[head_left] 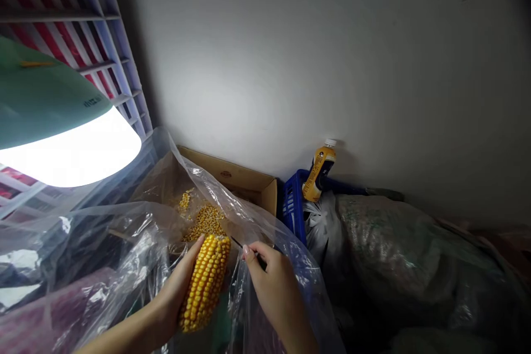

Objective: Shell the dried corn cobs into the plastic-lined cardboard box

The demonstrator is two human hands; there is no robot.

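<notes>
My left hand (176,287) wraps around a cob of dried yellow corn (205,282) from below, with most of its kernels still in rows. My right hand (269,282) is just to the right of the cob and pinches a thin dark tool (249,250), whose tip points toward the top of the cob. Its exact kind is hidden. Loose corn kernels (205,221) lie in a heap inside a clear plastic bag (219,199), just beyond the cob. The bag's folds surround both my hands.
A cardboard box (249,182) stands behind the bag against a white wall. To its right are a blue plastic crate (294,204), a yellow-labelled bottle (319,171) and bulging sacks (394,249). A bright green-shaded lamp (62,121) hangs at upper left before a slatted shelf (95,38).
</notes>
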